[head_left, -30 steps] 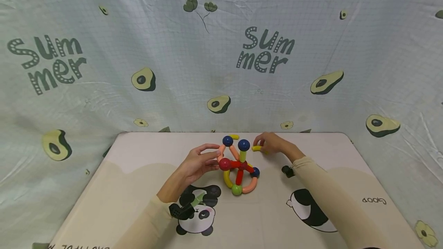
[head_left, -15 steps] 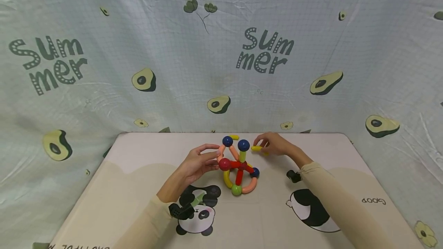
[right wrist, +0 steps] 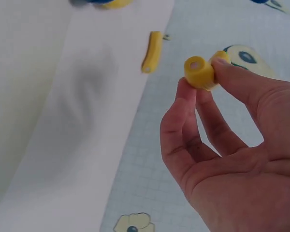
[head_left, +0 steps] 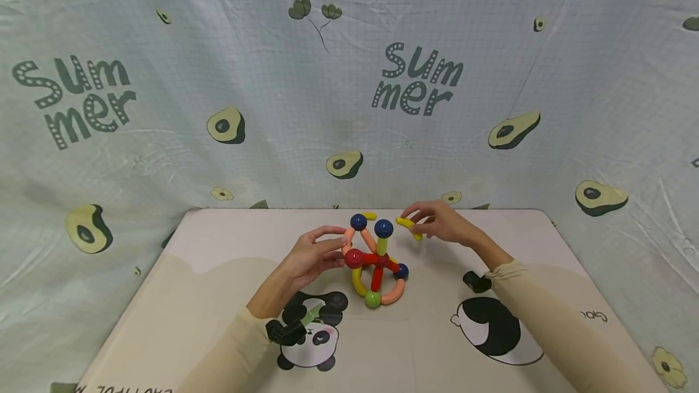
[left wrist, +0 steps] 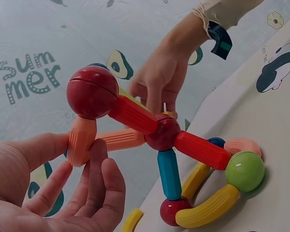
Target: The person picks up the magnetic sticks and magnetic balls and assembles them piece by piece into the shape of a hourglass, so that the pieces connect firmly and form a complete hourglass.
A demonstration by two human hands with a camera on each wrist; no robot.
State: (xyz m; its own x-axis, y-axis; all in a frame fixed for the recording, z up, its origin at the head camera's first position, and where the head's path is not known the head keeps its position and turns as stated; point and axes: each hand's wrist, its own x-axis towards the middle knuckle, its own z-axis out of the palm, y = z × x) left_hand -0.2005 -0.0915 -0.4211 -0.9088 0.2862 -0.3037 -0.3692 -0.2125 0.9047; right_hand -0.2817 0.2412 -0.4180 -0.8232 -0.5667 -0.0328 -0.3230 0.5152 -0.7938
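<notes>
A magnetic ball-and-stick structure (head_left: pixel 377 280) stands on the table, with red, blue and green balls joined by straight and curved sticks. My left hand (head_left: pixel 308 262) pinches its salmon stick (left wrist: pixel 81 140) just below the large red ball (left wrist: pixel 92 92), as the left wrist view shows. Behind and right of the structure, my right hand (head_left: pixel 443 223) pinches a curved yellow stick (right wrist: pixel 200 73) between thumb and fingers. That stick is raised off the table and apart from the structure. A ring of yellow and salmon curved sticks forms the base around the green ball (left wrist: pixel 245 171).
Another yellow stick (head_left: pixel 370 216) lies at the table's back edge, behind the structure. The table (head_left: pixel 218 302) carries panda prints. A cloth curtain (head_left: pixel 273 77) with avocado prints hangs right behind it.
My right hand has lifted the curved yellow stick off the table and turned it, moving slightly right. The left hand and the structure stay nearly still.
</notes>
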